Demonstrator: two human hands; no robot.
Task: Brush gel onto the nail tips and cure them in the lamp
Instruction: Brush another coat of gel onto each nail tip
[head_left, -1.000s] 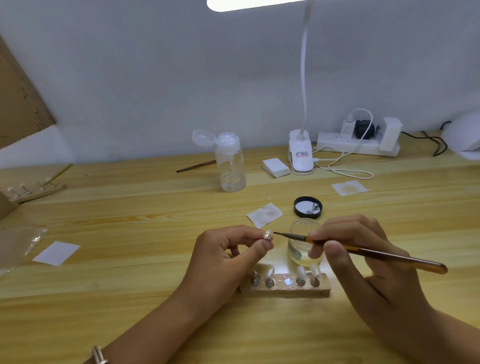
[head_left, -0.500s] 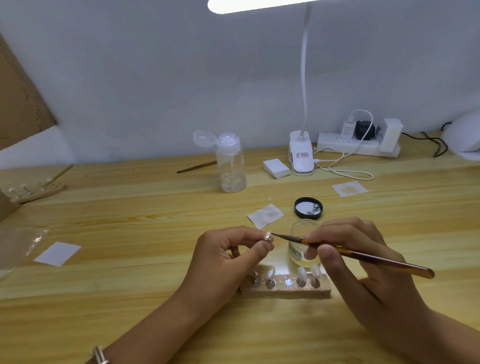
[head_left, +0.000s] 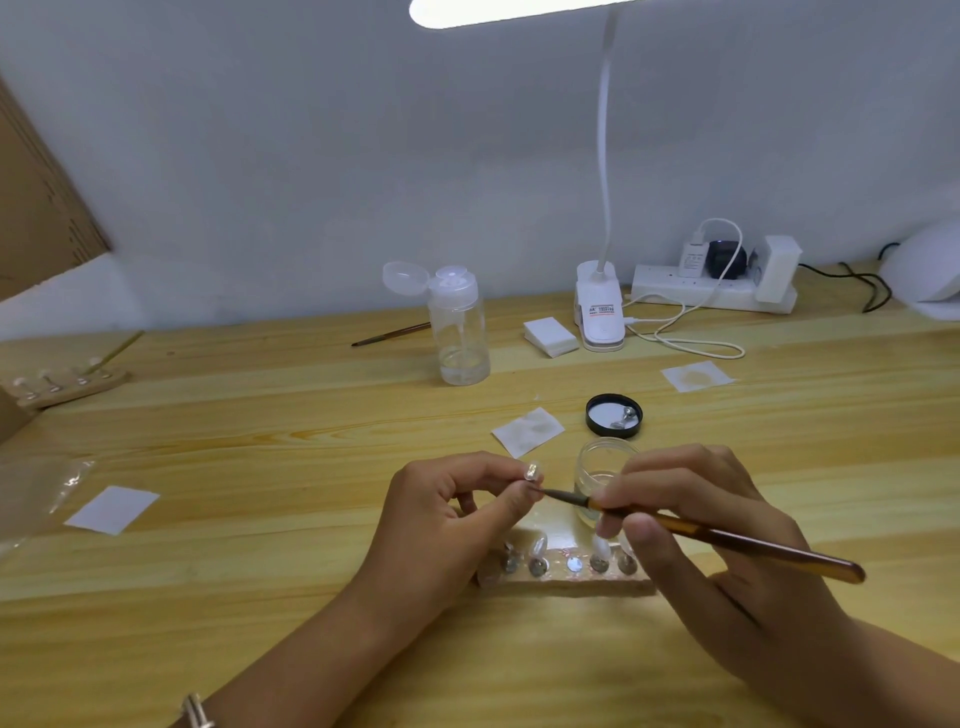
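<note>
Jar (head_left: 597, 465) is partly hidden behind right hand (head_left: 737, 587); lid (head_left: 614, 414) beyond, rack (head_left: 571, 583) beneath hands. Tip (head_left: 532, 473) is pinched by left hand (head_left: 441, 519); brush (head_left: 753, 545), gripped by right hand, is held at its lower edge.

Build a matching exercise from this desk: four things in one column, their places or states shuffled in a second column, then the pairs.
Things
1. brush
2. black lid
3. clear bottle
4. nail tip

Places or states
A. stands flipped open at the top
B. pinched by the left hand
C. lies on the desk beyond the glass jar
D. held by the right hand

Pairs: 1-D, 2-C, 3-A, 4-B
</note>
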